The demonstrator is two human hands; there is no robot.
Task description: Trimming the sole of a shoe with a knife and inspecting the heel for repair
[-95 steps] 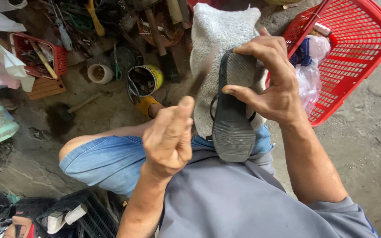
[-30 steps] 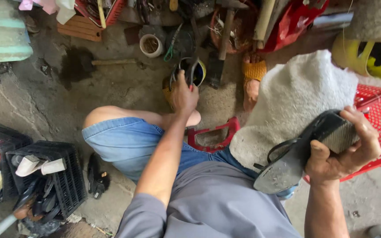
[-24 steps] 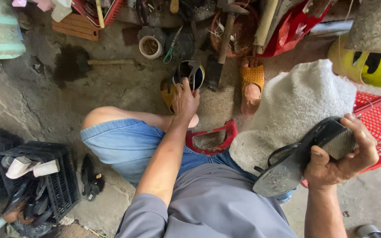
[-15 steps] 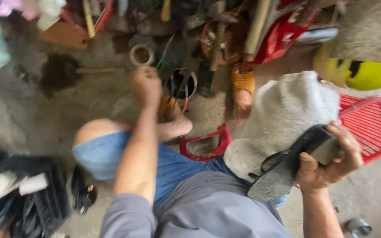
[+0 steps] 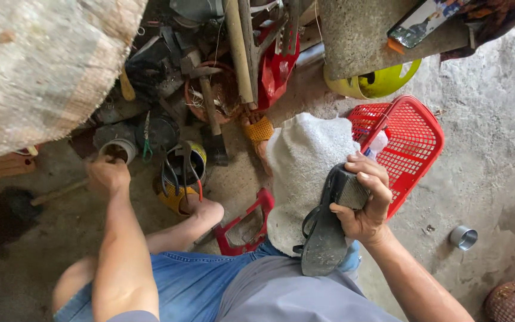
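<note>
Head view, right hand (image 5: 365, 206) gripping sandal (image 5: 326, 229) (over white towel (image 5: 305, 161)), red basket (image 5: 415, 143) beside.

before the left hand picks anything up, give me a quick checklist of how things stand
1. Sandal held firm: ok, the right hand wraps its upper end, sole facing out.
2. Sandal backed by the white cloth on the knee: ok, it lies against it.
3. Left hand free: cannot tell, it is curled by the small round tin, palm hidden.
4. Tools within reach: ok, the yellow can with pliers stands beside that hand.
5. Wooden handle on the floor: ok, it lies close beside the left hand.
</note>
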